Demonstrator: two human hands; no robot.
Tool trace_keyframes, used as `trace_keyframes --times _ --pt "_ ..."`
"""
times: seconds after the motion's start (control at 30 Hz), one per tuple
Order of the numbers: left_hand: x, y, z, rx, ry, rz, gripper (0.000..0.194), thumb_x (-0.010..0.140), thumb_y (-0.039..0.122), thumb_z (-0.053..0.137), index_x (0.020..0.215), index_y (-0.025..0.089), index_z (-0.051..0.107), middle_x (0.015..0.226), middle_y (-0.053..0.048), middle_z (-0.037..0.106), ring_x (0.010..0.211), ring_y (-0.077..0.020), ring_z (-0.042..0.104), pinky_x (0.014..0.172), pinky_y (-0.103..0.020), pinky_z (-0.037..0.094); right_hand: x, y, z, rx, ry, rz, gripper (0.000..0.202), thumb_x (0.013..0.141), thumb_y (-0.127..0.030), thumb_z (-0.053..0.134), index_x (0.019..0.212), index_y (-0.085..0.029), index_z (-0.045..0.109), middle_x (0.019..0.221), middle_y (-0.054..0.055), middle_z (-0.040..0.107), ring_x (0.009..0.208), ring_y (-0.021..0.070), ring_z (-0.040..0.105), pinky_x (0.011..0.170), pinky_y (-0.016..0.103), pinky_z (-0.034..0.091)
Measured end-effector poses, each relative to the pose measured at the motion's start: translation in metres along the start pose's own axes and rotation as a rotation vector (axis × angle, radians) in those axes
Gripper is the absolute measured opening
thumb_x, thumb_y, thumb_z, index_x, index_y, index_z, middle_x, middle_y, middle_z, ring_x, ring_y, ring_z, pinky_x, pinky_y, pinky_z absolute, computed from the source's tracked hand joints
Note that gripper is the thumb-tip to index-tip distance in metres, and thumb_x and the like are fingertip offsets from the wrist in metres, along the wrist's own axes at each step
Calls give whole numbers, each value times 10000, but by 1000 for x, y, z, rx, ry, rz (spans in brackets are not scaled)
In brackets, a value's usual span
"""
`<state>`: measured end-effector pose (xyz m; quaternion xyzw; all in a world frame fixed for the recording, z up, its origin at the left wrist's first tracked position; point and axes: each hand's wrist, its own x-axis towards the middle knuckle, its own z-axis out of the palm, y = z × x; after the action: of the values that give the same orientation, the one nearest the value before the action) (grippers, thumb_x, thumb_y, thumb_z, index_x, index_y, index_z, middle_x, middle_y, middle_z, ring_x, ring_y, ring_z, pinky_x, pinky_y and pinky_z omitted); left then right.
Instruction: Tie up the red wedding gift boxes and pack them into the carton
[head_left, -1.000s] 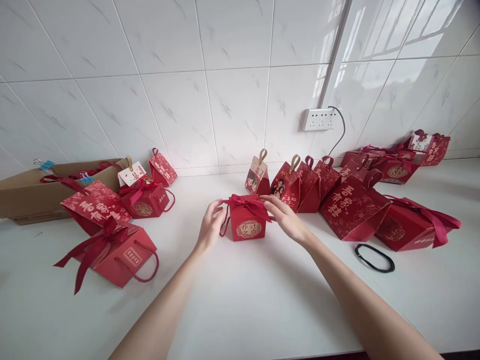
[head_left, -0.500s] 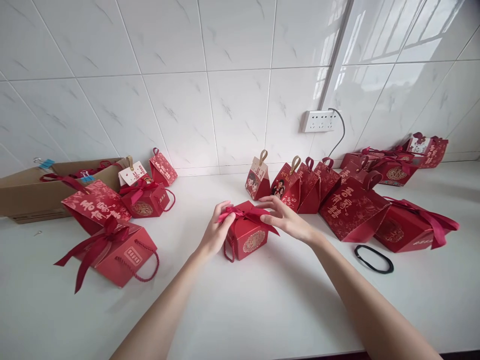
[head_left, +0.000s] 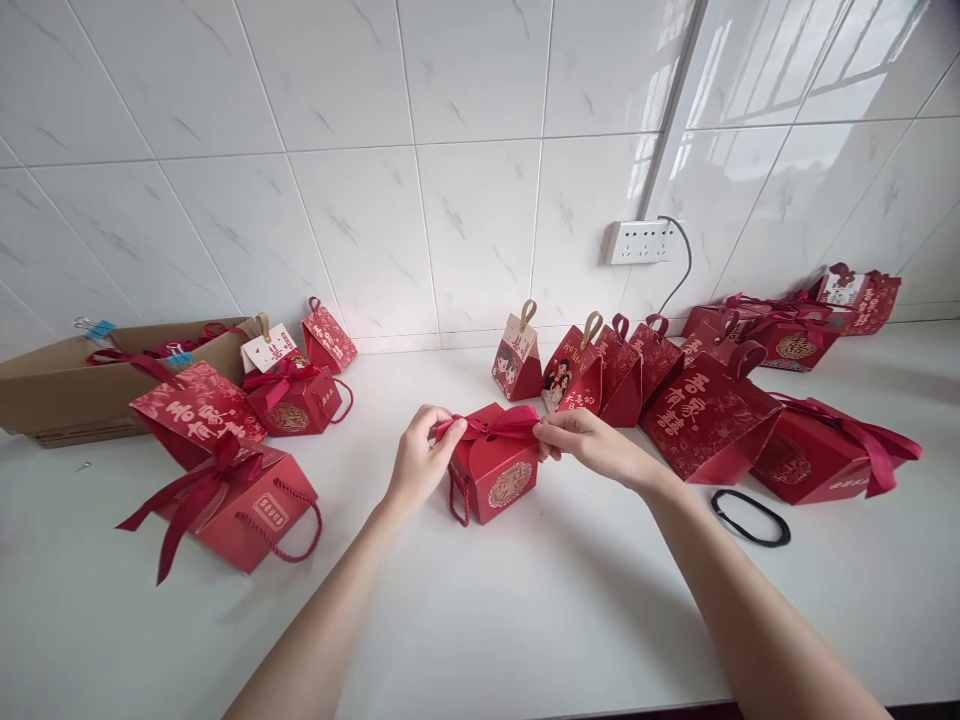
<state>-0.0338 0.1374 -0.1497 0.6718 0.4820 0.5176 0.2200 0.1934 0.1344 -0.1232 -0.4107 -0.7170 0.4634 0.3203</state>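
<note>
A small red gift box (head_left: 489, 487) with a gold round emblem stands on the white counter straight in front of me. Across its top runs a red ribbon (head_left: 501, 424), drawn out to both sides. My left hand (head_left: 421, 450) pinches the ribbon's left part between thumb and fingers. On the other side, my right hand (head_left: 581, 440) is closed on the ribbon's right part at the box's upper corner. A twisted red cord handle (head_left: 459, 500) hangs down the box's left face.
At left stand red gift boxes (head_left: 247, 500) and a cardboard carton (head_left: 67, 385). Several small boxes with loops (head_left: 570, 365) line the back right, beside larger red boxes (head_left: 705, 415). A black band (head_left: 750, 518) lies at right. A power strip (head_left: 639, 243) is on the tiled wall.
My right hand has gone from spread fingers over the ribbon to a pinch on its right part. The left hand has shifted slightly left, still holding the ribbon.
</note>
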Motion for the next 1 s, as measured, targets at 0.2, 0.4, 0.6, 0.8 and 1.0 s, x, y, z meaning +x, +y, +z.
trace_keyframes --times 0.2,0.4,0.6,0.8,1.0 --pt "5 -10 -7 -251 146 -234 200 747 375 566 687 192 511 524 33 517 520 -130 531 584 -256 450 7 6 -9 556 303 62 349 680 -305 663 448 -183 433 497 -30 403 672 178 618 794 349 509" --pt "17 -17 -22 -574 420 -265 208 617 284 599 584 188 417 542 52 464 477 -108 534 544 -253 469 4 6 -27 808 562 0 310 677 -220 623 466 -201 396 443 -53 360 601 165 603 817 420 549" --pt "27 -13 -38 -761 768 -308 233 564 265 578 622 186 366 601 66 411 482 -75 498 531 -244 447 2 10 -42 985 803 -139 285 656 -222 572 477 -206 351 443 -62 334 584 140 601 751 361 569" --pt "25 -9 -38 -892 777 -321 222 522 243 580 624 188 391 572 51 437 515 -87 470 522 -235 417 -3 1 -38 973 781 -264 277 661 -241 562 465 -204 370 442 -54 337 508 113 517 617 295 548" --pt "19 -7 -29 -811 601 -104 241 661 438 463 628 205 412 498 36 385 469 -119 413 488 -262 385 -1 -2 -32 587 1257 -455 177 708 -259 629 681 -222 458 612 -63 446 553 89 483 598 235 489"
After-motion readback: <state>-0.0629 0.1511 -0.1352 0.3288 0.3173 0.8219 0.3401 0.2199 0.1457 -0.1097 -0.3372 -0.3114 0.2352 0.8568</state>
